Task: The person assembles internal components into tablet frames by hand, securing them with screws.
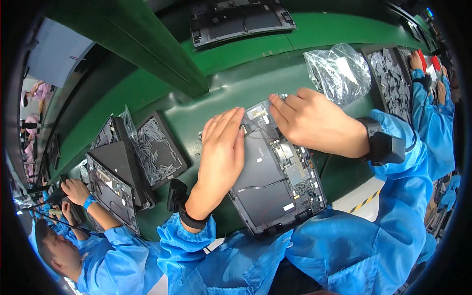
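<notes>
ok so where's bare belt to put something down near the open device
Bare green belt lies beyond the left hand, between the tray of grey pieces and the plastic bag. Around the open device and right hand it is crowded.

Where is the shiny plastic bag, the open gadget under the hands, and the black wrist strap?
plastic bag [339, 71], head view, on its crinkled middle.
open gadget [268, 189], head view, on its dark flat panel.
wrist strap [189, 220], head view, on the black band at the left wrist.
</notes>
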A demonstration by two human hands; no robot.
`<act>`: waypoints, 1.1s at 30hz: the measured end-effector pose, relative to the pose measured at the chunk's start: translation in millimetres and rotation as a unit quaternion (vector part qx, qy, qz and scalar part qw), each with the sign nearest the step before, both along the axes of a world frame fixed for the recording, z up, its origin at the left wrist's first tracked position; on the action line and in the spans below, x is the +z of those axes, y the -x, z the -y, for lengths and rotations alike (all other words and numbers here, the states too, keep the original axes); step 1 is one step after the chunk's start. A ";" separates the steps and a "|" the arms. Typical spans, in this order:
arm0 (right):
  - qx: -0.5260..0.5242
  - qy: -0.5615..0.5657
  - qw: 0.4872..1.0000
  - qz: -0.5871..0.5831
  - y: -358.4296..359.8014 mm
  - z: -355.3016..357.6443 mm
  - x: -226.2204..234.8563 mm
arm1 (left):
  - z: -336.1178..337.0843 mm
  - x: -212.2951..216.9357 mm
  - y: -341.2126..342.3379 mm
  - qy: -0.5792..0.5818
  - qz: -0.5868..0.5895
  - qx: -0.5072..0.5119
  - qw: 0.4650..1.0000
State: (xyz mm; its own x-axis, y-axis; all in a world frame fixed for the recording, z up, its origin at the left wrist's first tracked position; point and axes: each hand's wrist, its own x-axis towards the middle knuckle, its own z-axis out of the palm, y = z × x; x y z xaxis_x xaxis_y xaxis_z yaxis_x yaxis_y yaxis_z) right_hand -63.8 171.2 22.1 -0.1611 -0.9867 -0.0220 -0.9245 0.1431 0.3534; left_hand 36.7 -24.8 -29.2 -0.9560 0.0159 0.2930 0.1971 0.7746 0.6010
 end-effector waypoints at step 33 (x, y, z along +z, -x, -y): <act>-0.281 0.297 0.903 0.129 35.4 -83.2 -66.9 | 100.7 -10.4 -99.6 0.030 0.117 0.287 0.950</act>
State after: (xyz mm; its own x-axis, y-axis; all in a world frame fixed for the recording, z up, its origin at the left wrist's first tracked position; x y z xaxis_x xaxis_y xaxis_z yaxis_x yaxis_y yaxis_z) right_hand -99.2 254.5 -44.8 -0.7057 -0.6006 0.3758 -0.6870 0.7097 -0.1560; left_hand 136.3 -125.4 -39.6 -0.8512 -0.5178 0.0860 -0.4023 0.7488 0.5268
